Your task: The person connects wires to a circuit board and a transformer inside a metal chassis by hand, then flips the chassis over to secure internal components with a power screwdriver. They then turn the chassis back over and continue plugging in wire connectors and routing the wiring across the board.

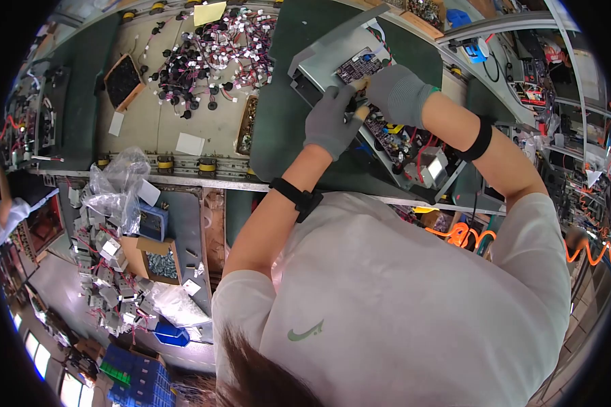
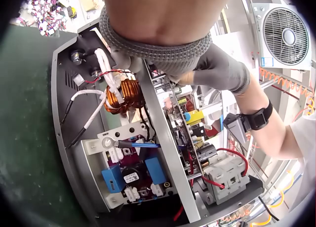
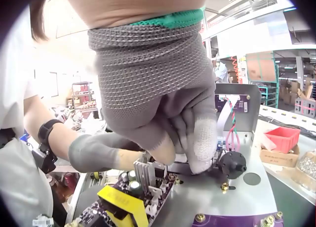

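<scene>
An open grey metal case (image 2: 63, 138) full of electronics lies on the green mat (image 1: 285, 129). Both hands wear grey gloves with pale fingertips. My left hand (image 1: 329, 122) reaches over the case's inner metal divider (image 2: 165, 133), thumb and forefinger apart, thumb beside a heat sink (image 3: 144, 173) on the circuit board. My right hand (image 1: 397, 95) points its fingers down at the bare plate near that board; I cannot tell what lies under the fingertips. A yellow transformer (image 3: 121, 205), a black round part (image 3: 232, 164), a copper coil (image 2: 126, 96) and a grey terminal block (image 2: 224, 180) are around them.
Wired black parts with white plugs (image 1: 217, 54) lie heaped at the far left. A box of black pieces (image 1: 122, 81) stands beyond. Grey wired blocks (image 1: 105, 271) and a cardboard box (image 1: 137, 256) are at lower left; a red bin (image 3: 283, 138) and a fan (image 2: 286, 34) stand farther off.
</scene>
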A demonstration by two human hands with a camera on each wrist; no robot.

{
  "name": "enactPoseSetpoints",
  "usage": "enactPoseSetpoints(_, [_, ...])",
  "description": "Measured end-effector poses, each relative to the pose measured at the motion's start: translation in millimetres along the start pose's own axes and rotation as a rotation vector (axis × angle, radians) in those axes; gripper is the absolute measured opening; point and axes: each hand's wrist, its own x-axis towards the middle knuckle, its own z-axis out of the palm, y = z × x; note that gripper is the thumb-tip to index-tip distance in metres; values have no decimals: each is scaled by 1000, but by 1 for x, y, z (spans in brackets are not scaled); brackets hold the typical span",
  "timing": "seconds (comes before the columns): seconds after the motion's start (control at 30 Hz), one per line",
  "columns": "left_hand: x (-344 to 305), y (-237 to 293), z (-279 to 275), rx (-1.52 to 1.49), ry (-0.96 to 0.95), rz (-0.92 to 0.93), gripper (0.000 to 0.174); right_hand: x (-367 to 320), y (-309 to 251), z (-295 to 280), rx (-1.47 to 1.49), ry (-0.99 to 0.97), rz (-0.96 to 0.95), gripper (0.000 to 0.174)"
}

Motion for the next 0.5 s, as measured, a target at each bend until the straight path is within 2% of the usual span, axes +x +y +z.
enactPoseSetpoints(0.1, [2,3,-3,6,-19,3,45,-2,1,0,7,-6,18,13])
enactPoseSetpoints(0.2, [3,7,-5,30,-6,-22,39,-10,15,16,62,-80,101,23])
enactPoseSetpoints(0.23, [5,5,-3,32,-17,2,39,-17,28,42,183,216,-3,29])
enactPoseSetpoints(0.27, [6,5,-2,-5,21,-41,34,-28,30,44,295,513,-107,36])
enactPoseSetpoints(0.3, [9,5,0,-44,57,-86,30,-39,32,45,297,519,-81,36])
enactPoseSetpoints(0.33, [12,4,0,-20,99,-57,22,-53,35,45,414,553,0,40])
enactPoseSetpoints(0.37, [16,3,0,-26,79,-36,22,-67,35,44,531,586,84,44])
enactPoseSetpoints(0.4, [21,1,2,26,80,-50,21,-78,36,52,490,713,180,41])
enactPoseSetpoints(0.43, [26,-1,3,79,81,-60,21,-93,34,57,494,717,215,41])
enactPoseSetpoints(0.5, [30,-6,4,74,100,-33,18,-126,24,58,751,885,441,40])
